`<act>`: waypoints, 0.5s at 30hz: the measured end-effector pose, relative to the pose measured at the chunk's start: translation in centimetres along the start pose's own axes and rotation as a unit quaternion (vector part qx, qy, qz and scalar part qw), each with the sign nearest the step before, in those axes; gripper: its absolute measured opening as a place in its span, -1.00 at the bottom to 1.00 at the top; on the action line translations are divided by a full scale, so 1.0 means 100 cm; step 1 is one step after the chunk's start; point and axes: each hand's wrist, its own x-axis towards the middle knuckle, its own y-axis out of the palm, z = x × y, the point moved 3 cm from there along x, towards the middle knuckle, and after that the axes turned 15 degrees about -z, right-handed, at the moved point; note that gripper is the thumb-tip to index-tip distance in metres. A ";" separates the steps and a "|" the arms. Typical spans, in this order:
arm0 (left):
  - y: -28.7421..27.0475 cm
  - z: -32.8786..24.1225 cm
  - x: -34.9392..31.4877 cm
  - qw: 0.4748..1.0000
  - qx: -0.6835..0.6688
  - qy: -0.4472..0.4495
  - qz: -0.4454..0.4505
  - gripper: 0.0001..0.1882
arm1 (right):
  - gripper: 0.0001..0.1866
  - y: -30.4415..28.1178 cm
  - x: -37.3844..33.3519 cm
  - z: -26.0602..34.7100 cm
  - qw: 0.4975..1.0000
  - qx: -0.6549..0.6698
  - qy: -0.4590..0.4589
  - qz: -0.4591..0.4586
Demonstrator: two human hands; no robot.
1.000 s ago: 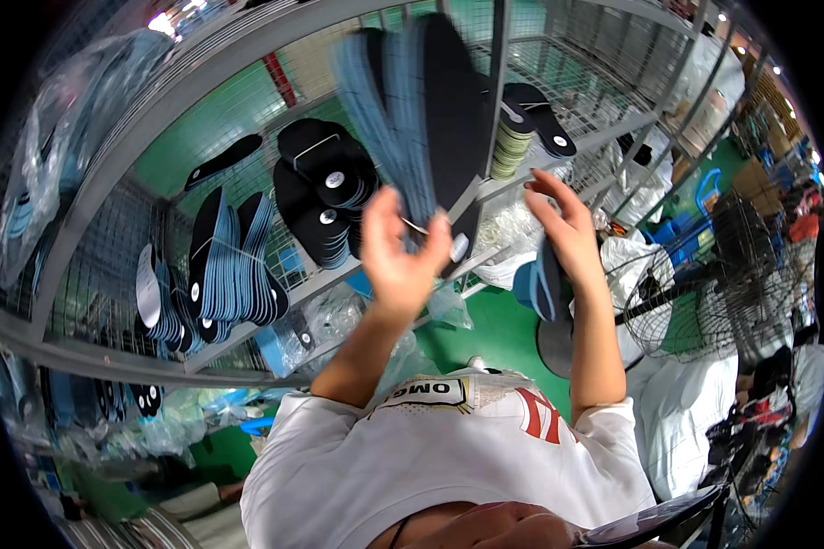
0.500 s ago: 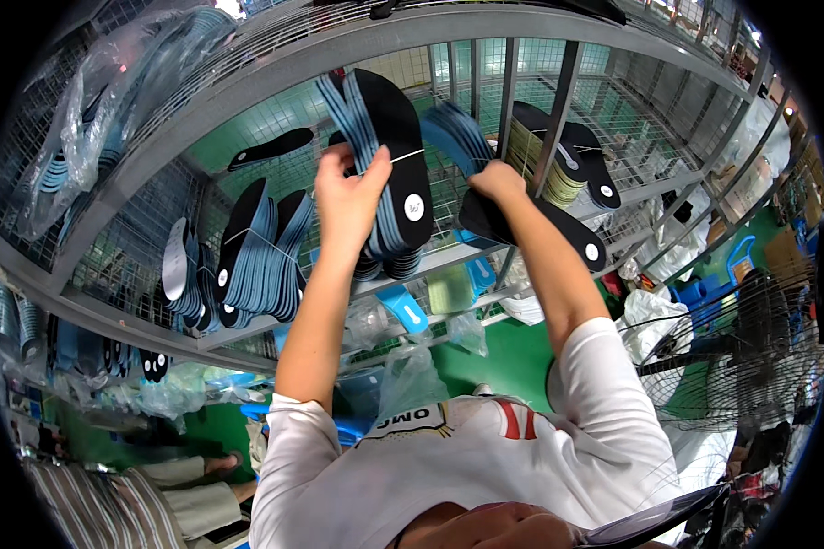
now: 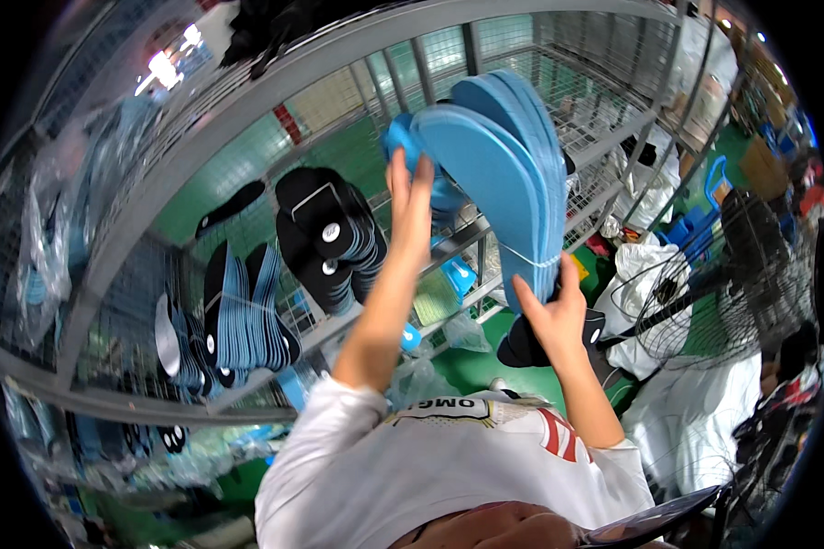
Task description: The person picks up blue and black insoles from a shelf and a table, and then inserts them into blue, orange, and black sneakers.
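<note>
My right hand (image 3: 558, 306) is closed round the lower end of a bundle of insoles (image 3: 494, 174), thumb across the front. Their blue faces are turned toward me, and a thin pale band ties them low down; black shows at the bottom end. Left of that bundle, my left hand (image 3: 410, 206) is raised, smeared by motion, its fingers apart next to more blue insoles (image 3: 399, 135). Whether it touches them is hard to see. A banded bundle of black-topped insoles (image 3: 330, 229) with round white stickers rests on the wire shelf beside my left forearm.
Grey metal rails (image 3: 247, 101) frame the wire-mesh rack. More insole bundles (image 3: 243, 306) stand at its left, and a single black insole (image 3: 231, 209) lies behind. Clear plastic bags (image 3: 82, 201) hang far left. A wire-caged fan (image 3: 705, 293) and white sacks (image 3: 650, 284) are at right.
My left hand has let go of the black-topped bundle, now on the shelf, and moved right. My right hand has lowered and swung its bundle up, blue faces toward me.
</note>
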 end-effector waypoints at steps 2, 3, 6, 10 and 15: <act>0.000 -0.013 -0.062 0.955 -0.237 -0.141 0.110 -0.24 | -0.31 -0.014 -0.009 0.004 0.998 -0.002 -0.016 -0.054; 0.007 -0.024 -0.087 0.941 -0.252 -0.090 0.206 -0.12 | -0.29 -0.017 -0.015 0.006 0.998 -0.013 -0.015 -0.060; 0.023 -0.043 -0.119 0.942 -0.217 -0.045 0.254 -0.09 | -0.24 -0.027 -0.033 0.014 0.993 -0.038 -0.112 -0.004; 0.015 -0.052 -0.111 0.933 -0.201 -0.070 0.291 -0.61 | -0.18 -0.052 -0.036 0.022 0.977 0.066 -0.186 0.079; -0.004 -0.049 -0.128 0.929 -0.144 -0.086 0.328 -0.36 | -0.07 -0.064 -0.010 0.021 0.948 0.282 0.113 0.099</act>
